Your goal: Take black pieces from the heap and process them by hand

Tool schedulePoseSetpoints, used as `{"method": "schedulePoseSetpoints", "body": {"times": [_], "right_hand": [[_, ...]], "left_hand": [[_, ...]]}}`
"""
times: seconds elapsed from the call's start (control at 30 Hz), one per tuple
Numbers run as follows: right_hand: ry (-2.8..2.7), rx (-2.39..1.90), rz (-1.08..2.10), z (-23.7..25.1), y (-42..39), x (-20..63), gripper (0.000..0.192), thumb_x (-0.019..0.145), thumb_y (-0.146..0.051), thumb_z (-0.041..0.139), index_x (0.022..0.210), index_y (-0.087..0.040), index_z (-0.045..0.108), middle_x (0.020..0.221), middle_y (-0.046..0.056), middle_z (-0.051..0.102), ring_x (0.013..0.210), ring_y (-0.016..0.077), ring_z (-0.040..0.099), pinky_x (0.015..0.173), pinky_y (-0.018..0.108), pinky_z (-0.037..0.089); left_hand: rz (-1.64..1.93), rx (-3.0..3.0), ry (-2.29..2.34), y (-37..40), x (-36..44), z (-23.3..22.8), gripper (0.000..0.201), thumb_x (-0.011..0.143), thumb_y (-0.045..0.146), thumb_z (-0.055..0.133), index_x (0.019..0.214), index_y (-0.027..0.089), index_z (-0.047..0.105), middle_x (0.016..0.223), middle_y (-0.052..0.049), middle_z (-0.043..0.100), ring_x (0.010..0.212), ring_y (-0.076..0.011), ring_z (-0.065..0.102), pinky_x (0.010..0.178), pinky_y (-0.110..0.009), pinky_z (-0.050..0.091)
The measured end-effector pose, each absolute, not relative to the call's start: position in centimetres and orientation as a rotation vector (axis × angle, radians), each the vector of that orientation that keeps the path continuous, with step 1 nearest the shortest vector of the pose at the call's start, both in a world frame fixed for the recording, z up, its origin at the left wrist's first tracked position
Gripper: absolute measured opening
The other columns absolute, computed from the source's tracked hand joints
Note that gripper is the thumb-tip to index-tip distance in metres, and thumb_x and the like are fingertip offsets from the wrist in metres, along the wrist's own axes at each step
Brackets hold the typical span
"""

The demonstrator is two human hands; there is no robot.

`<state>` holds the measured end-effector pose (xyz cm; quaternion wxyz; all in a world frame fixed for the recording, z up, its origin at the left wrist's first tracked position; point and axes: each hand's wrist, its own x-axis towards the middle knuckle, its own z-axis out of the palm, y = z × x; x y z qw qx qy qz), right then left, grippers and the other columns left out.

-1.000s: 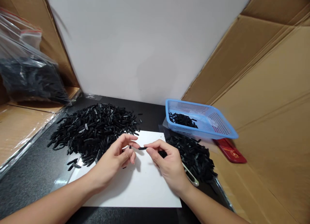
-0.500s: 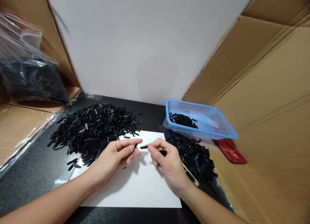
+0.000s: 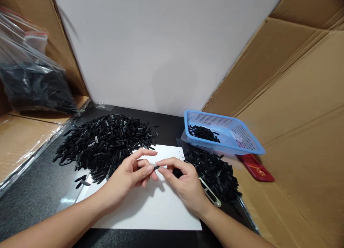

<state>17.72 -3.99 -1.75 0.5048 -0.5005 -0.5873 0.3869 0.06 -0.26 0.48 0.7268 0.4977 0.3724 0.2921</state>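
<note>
Head view shows your left hand point(image 3: 131, 173) and right hand point(image 3: 186, 180) above the sheet point(image 3: 161, 213), fingertips of both pinched on a black piece point(image 3: 156, 167) between them, your left index finger point(image 3: 146, 152) held clear, a big pile point(image 3: 107, 144) on the left and a smaller pile point(image 3: 216, 174) on the right.

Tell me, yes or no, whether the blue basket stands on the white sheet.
No, the blue perforated basket stands off the white sheet, past its far right corner.
</note>
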Motion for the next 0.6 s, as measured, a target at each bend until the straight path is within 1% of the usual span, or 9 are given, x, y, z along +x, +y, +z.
{"method": "schedulePoseSetpoints", "body": {"times": [0.07,0.13,0.2,0.27,0.33,0.4,0.5,0.6], "right_hand": [[-1.431,-1.218,0.897,-1.7,-4.0,17.7,0.010,0.082,-0.023,0.066,0.085,-0.022,0.076,0.062,-0.002,0.061,0.058,0.0149,0.051,0.061,0.028,0.043],[-1.421,-1.222,0.874,-1.7,-4.1,17.7,0.010,0.082,-0.022,0.067,0.084,-0.022,0.076,0.062,-0.002,0.062,0.058,0.0151,0.051,0.061,0.028,0.043],[-1.399,-1.224,0.863,-1.8,-4.0,17.7,0.009,0.081,-0.023,0.067,0.082,-0.022,0.076,0.061,-0.002,0.061,0.058,0.0150,0.051,0.059,0.028,0.042],[-1.382,-1.218,0.867,-1.8,-4.0,17.7,0.008,0.081,-0.023,0.067,0.082,-0.021,0.075,0.061,-0.002,0.061,0.057,0.0145,0.050,0.058,0.027,0.041],[-1.378,-1.203,0.873,-1.8,-4.0,17.7,0.009,0.082,-0.023,0.067,0.082,-0.021,0.075,0.062,-0.002,0.062,0.057,0.0141,0.050,0.058,0.027,0.041],[-1.376,-1.189,0.877,-1.7,-4.0,17.7,0.008,0.082,-0.023,0.067,0.081,-0.021,0.075,0.064,-0.001,0.063,0.058,0.0141,0.050,0.059,0.027,0.042],[-1.343,-1.194,0.919,-1.5,-4.0,17.7,0.008,0.081,-0.025,0.068,0.081,-0.020,0.075,0.062,-0.002,0.059,0.057,0.0140,0.049,0.058,0.027,0.041],[-1.248,-1.206,1.056,-1.6,-4.0,17.6,0.013,0.082,-0.032,0.069,0.079,-0.020,0.072,0.055,-0.004,0.052,0.050,0.0119,0.043,0.050,0.025,0.037]], "left_hand": [[0.643,1.108,0.835,-0.3,0.1,0.6,0.034,0.085,0.037,0.065,0.113,0.020,0.056,0.069,0.001,0.064,0.057,-0.0112,0.042,0.056,-0.025,0.026],[0.663,1.099,0.861,-0.3,0.1,0.7,0.028,0.088,0.035,0.059,0.112,0.021,0.056,0.068,0.002,0.063,0.055,-0.0114,0.037,0.055,-0.025,0.024],[0.699,1.069,0.874,-0.3,0.1,0.7,0.023,0.086,0.024,0.054,0.109,0.022,0.057,0.070,0.003,0.061,0.055,-0.0114,0.033,0.054,-0.026,0.022],[0.721,1.050,0.871,-0.2,0.1,0.4,0.032,0.078,0.011,0.050,0.107,0.022,0.057,0.074,0.003,0.059,0.058,-0.0118,0.034,0.056,-0.026,0.024],[0.722,1.065,0.859,-0.2,0.0,0.1,0.042,0.072,0.005,0.049,0.108,0.023,0.057,0.076,0.003,0.057,0.063,-0.0127,0.039,0.059,-0.026,0.027],[0.702,1.094,0.853,-0.3,0.0,-0.2,0.041,0.076,0.006,0.049,0.113,0.022,0.055,0.076,0.003,0.056,0.066,-0.0138,0.041,0.061,-0.027,0.029],[0.665,1.125,0.859,-0.5,0.0,-0.4,0.034,0.087,0.015,0.049,0.120,0.021,0.050,0.072,0.002,0.057,0.065,-0.0145,0.041,0.063,-0.027,0.029],[0.656,1.108,0.859,-0.6,0.0,-0.1,0.030,0.091,0.022,0.050,0.121,0.020,0.048,0.067,0.003,0.059,0.062,-0.0139,0.041,0.061,-0.027,0.029]]}}
